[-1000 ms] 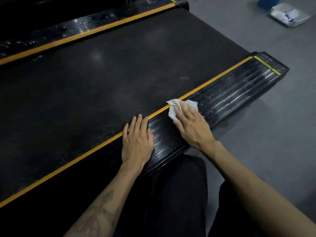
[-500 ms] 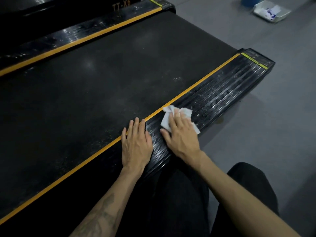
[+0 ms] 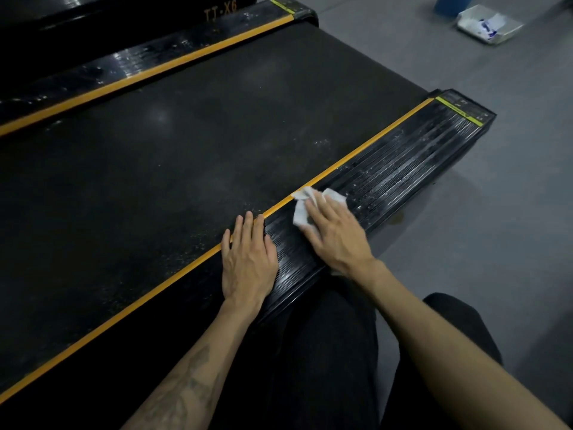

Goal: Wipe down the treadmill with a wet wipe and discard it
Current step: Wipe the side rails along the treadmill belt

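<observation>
A black treadmill [image 3: 173, 156] with a dusty belt fills the left and middle of the view. Its near ribbed side rail [image 3: 400, 169] has an orange stripe along the inner edge and looks wet and streaked toward the far end. A crumpled white wet wipe [image 3: 302, 212] lies on that rail. My right hand [image 3: 338, 237] presses flat on the wipe with straight fingers, covering most of it. My left hand [image 3: 248, 262] rests flat on the rail just left of it, fingertips over the orange stripe.
Grey floor lies to the right of the treadmill. A white tray [image 3: 468, 23] holding wipe packets sits on the floor at the top right, beside a blue container [image 3: 449, 4]. My dark-trousered knees [image 3: 335, 352] are at the rail's near edge.
My right hand slid the wipe back toward me along the rail, then slightly away again. My left hand stayed planted. The camera shifted a little.
</observation>
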The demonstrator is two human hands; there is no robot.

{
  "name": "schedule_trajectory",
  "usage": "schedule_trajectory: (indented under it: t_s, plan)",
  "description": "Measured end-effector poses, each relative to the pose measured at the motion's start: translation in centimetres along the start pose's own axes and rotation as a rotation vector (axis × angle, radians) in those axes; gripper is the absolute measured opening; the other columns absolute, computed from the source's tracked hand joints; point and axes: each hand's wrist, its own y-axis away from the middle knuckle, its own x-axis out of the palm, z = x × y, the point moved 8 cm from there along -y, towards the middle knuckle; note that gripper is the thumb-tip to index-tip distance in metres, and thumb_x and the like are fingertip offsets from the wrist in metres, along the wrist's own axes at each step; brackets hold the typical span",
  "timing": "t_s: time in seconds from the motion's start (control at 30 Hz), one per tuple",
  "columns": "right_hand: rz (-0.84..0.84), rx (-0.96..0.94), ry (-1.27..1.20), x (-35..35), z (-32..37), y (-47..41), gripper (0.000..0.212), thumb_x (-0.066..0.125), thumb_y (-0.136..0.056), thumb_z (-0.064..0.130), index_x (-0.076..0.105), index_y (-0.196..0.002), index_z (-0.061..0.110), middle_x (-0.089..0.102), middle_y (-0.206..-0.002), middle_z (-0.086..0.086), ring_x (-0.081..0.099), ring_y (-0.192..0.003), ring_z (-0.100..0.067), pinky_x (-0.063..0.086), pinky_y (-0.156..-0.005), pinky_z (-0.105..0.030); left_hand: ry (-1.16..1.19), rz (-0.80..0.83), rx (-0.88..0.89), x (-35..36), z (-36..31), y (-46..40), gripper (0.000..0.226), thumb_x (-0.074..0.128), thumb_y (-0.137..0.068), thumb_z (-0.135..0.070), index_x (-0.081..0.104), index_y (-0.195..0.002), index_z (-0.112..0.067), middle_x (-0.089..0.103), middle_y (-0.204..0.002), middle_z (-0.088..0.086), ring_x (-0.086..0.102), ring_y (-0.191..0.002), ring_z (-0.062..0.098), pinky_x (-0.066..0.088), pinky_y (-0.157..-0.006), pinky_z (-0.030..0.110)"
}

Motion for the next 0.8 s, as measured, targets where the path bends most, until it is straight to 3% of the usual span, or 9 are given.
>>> schedule_trajectory:
  t_s: [0.17,0.27,0.37,0.43,0.5,0.57,0.63,0.73,0.8]
  plan:
    - [-0.078,-0.02,-0.036,-1.6,0.5,-0.7,0.052,0.032,-0.108,0.039,0.063,-0.131,0.003,0.053,-0.138,-0.009,0.057,-0.114,-0.029,0.048,-0.095,-0.044,-0.001,0.002,0.0,-0.1,0.0,0.0,0.058,0.023,-0.106,-0.038,0.041,-0.156,-0.016,0.04,-0.163,0.007,0.03,-0.154,0.021,0.024,-0.126,0.049]
    - [-0.108,-0.127,-0.029,-1.4,1.7,0.2,0.048,0.032,-0.107,0.034,0.067,-0.119,0.004,0.052,-0.126,-0.007,0.06,-0.093,-0.026,0.053,-0.08,-0.042,-0.005,0.008,0.004,-0.1,-0.1,0.0,0.052,0.029,-0.109,-0.035,0.041,-0.156,-0.016,0.04,-0.163,0.007,0.03,-0.154,0.022,0.024,-0.126,0.049]
    - [-0.123,-0.134,-0.114,-1.3,1.5,0.4,0.044,0.036,-0.106,0.033,0.071,-0.107,0.008,0.043,-0.144,-0.008,0.061,-0.105,-0.024,0.053,-0.085,-0.039,-0.003,0.005,0.001,-0.1,0.0,0.0,0.05,0.035,-0.109,-0.033,0.041,-0.156,-0.016,0.04,-0.162,0.007,0.03,-0.154,0.022,0.024,-0.126,0.049]
    - [-0.147,-0.126,-0.181,-1.5,1.5,0.6,0.041,0.039,-0.105,0.035,0.073,-0.105,0.012,0.044,-0.146,-0.01,0.055,-0.122,-0.027,0.047,-0.104,-0.048,0.002,0.0,0.002,-0.1,0.0,0.0,0.05,0.036,-0.109,-0.033,0.042,-0.155,-0.016,0.041,-0.162,0.007,0.031,-0.154,0.022,0.025,-0.125,0.049]
    - [-0.182,-0.101,-0.23,-1.6,1.2,0.9,0.039,0.041,-0.102,0.034,0.074,-0.113,0.015,0.051,-0.143,-0.011,0.047,-0.136,-0.034,0.026,-0.121,-0.059,0.005,-0.004,0.003,-0.1,0.1,0.0,0.05,0.036,-0.109,-0.033,0.042,-0.155,-0.016,0.042,-0.162,0.008,0.032,-0.153,0.023,0.025,-0.125,0.049]
    - [-0.224,-0.034,-0.326,-1.8,0.8,1.5,0.035,0.047,-0.099,0.025,0.072,-0.122,0.017,0.056,-0.143,-0.009,0.039,-0.147,-0.035,0.01,-0.127,-0.056,0.009,-0.003,0.001,-0.1,0.1,0.0,0.051,0.034,-0.108,-0.033,0.042,-0.155,-0.016,0.042,-0.162,0.008,0.031,-0.153,0.022,0.025,-0.125,0.049]
    - [-0.286,0.04,-0.422,-2.5,0.4,2.4,0.037,0.049,-0.098,0.02,0.069,-0.128,0.017,0.058,-0.144,-0.005,0.041,-0.146,-0.027,0.014,-0.128,-0.051,0.011,-0.004,-0.002,-0.2,0.0,0.0,0.054,0.029,-0.107,-0.036,0.042,-0.155,-0.016,0.042,-0.162,0.007,0.031,-0.153,0.022,0.025,-0.125,0.05]
    - [-0.335,0.181,-0.42,-3.3,0.7,2.4,0.04,0.048,-0.1,0.019,0.059,-0.138,0.015,0.058,-0.143,-0.005,0.053,-0.13,-0.023,0.042,-0.112,-0.046,0.009,-0.007,-0.001,-0.2,0.0,-0.1,0.057,0.025,-0.105,-0.038,0.043,-0.155,-0.016,0.043,-0.161,0.007,0.032,-0.153,0.023,0.026,-0.124,0.05]
    - [-0.237,0.263,-0.361,-2.5,1.9,1.4,0.049,0.04,-0.101,0.032,0.052,-0.145,0.014,0.047,-0.153,-0.011,0.046,-0.136,-0.03,0.041,-0.111,-0.046,0.001,-0.005,-0.002,-0.2,0.0,0.0,0.056,0.025,-0.106,-0.037,0.043,-0.155,-0.016,0.043,-0.161,0.007,0.033,-0.153,0.023,0.026,-0.124,0.049]
